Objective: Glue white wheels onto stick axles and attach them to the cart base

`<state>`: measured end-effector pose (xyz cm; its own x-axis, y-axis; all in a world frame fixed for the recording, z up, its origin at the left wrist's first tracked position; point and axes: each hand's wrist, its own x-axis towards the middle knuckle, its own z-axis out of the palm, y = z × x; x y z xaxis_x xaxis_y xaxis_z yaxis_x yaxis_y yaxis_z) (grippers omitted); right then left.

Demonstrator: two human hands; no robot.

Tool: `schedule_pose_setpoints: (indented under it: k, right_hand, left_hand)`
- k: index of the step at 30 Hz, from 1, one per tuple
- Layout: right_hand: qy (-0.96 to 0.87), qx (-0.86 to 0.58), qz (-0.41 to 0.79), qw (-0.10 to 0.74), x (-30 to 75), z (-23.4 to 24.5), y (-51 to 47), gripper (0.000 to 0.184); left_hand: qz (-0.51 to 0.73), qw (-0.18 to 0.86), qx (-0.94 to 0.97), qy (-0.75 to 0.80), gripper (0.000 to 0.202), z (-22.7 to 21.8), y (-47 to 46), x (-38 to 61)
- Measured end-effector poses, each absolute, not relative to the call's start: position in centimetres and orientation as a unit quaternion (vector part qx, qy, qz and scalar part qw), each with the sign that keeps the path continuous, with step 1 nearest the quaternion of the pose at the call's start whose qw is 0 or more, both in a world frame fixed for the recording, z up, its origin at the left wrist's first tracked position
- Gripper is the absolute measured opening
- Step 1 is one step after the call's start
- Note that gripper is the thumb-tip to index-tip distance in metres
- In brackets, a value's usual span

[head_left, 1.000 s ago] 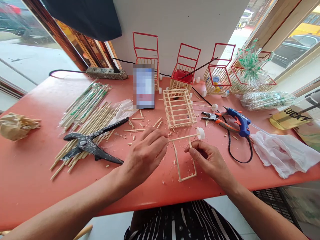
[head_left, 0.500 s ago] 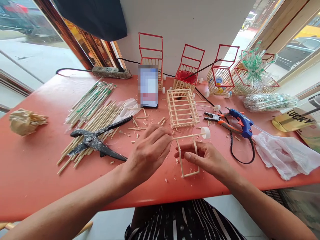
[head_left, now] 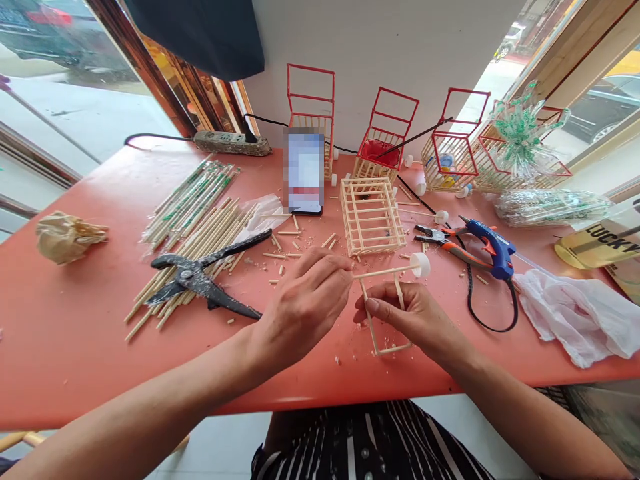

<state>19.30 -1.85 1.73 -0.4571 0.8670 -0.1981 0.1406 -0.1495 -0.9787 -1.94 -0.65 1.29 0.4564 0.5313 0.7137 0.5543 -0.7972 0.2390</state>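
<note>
My left hand (head_left: pixel 304 307) pinches the near end of a thin wooden stick (head_left: pixel 385 271) that carries a white plastic wheel (head_left: pixel 421 265) at its far end. My right hand (head_left: pixel 410 315) grips a small rectangular frame of sticks (head_left: pixel 385 333), which rests on the red table (head_left: pixel 75 333) under the stick. The stick lies across the frame's far end. A finished stick basket (head_left: pixel 371 216) stands just behind both hands.
Black shears (head_left: pixel 200 280) lie on a pile of chopsticks (head_left: pixel 197 223) at left. A phone (head_left: pixel 305 172) leans upright behind. Pliers (head_left: pixel 443 241), a blue glue gun (head_left: pixel 487 241) with its cord, a white plastic bag (head_left: pixel 575 313) and several red-framed stick carts (head_left: pixel 385 143) are at right and back.
My right hand has slid from the frame's far corner to a grip across its middle. The camera view has shifted a little; the stick with the wheel stays across the frame.
</note>
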Motion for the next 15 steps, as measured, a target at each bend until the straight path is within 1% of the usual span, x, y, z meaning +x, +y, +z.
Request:
schedule_pose_setpoints:
  k: [6,15]
  right_hand:
    - [-0.580,-0.418,0.631,0.301,19.30,1.52,-1.70,0.025]
    - [-0.591,-0.428,0.612,0.306,19.26,1.77,-1.67,0.028]
  left_hand:
    - [-0.414,0.015,-0.853,-0.318,0.012,1.08,-0.62,-1.87]
    - [-0.405,0.044,-0.858,-0.311,0.013,0.80,-0.74,-1.74]
